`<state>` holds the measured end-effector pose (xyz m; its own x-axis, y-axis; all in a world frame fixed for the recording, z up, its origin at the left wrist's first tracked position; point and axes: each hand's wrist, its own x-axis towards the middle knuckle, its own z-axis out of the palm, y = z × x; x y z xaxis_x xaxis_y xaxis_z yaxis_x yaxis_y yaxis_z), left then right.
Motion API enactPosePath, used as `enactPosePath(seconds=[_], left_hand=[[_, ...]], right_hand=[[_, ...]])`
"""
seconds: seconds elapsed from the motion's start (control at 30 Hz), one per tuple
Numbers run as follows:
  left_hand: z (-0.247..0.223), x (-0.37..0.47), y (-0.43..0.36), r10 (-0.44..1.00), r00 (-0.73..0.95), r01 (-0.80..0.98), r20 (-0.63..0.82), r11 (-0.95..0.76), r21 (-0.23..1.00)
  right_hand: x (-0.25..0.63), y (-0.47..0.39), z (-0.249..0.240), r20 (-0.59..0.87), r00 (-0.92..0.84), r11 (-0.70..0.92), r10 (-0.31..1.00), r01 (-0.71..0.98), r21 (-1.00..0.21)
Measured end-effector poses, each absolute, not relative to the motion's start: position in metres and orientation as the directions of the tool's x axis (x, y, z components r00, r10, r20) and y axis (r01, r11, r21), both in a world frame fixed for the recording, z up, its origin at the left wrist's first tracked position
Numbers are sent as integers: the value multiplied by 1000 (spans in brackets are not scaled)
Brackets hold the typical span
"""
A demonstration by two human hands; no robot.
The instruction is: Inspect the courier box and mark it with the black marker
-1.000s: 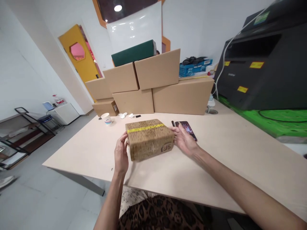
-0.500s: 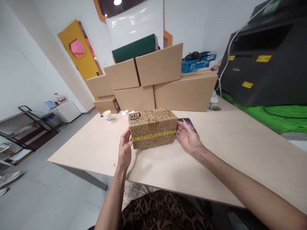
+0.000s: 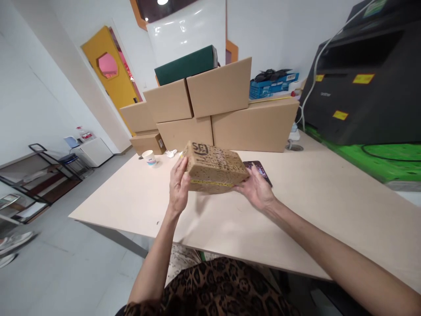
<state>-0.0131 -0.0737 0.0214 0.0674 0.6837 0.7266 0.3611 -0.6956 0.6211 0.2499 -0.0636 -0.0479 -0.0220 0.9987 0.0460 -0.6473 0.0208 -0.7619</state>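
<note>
A speckled brown cardboard box (image 3: 215,169) with black "SF" lettering and a yellow tape strip is held up over the table (image 3: 125,197), tilted with its left end higher. My left hand (image 3: 179,186) grips the left end, thumb on the front face. At the lower right corner, my right hand (image 3: 258,186) supports the box, its fingers partly hidden under and behind it. A phone (image 3: 263,172) with a lit screen lies on the table just behind my right hand.
Larger cardboard boxes (image 3: 253,127) are stacked along the table's back, with a dark green box (image 3: 186,66) on top. A paper cup (image 3: 149,158) and crumpled tissue (image 3: 171,153) stand back left. A black printer (image 3: 362,96) is at right. A person's shoe (image 3: 16,241) shows at far left.
The box has turned in my hands: its left end has risen and its top now faces me more. My left hand has moved up and right; my right hand has slid lower on the box.
</note>
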Motion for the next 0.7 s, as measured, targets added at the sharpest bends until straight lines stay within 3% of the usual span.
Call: enactPosePath(seconds=[0.1,0.17,0.2,0.27,0.33,0.4,0.57,0.7], left_hand=[[38,1,-83,528,279,492,802,-796,352],[40,10,-86,484,267,536,833,-793,289],[37,14,-86,495,186,555,849,-766,325],[28,18,-83,594,-77,524,801,-659,539],[18,17,-79,758,-269,336,594,-504,796],[10,16,-76,869,-293,106,400,-386,916],[4,18,-76,923,-202,-314,326,-377,871],[-3,16,-72,976,-196,-374,91,-161,913]], right_hand=[[249,-62,-54,-19,-133,-104,991,-666,-739],[248,-59,-60,-50,-168,-152,985,-674,-723],[248,-57,-64,-64,-168,-163,984,-678,-717],[247,-53,-70,-99,-161,-182,982,-676,-714],[247,-50,-74,-129,-151,-197,980,-668,-718],[248,-48,-73,-126,-123,-176,984,-676,-716],[250,-44,-59,2,41,32,999,-739,-673],[254,-44,-51,42,195,173,980,-727,-664]])
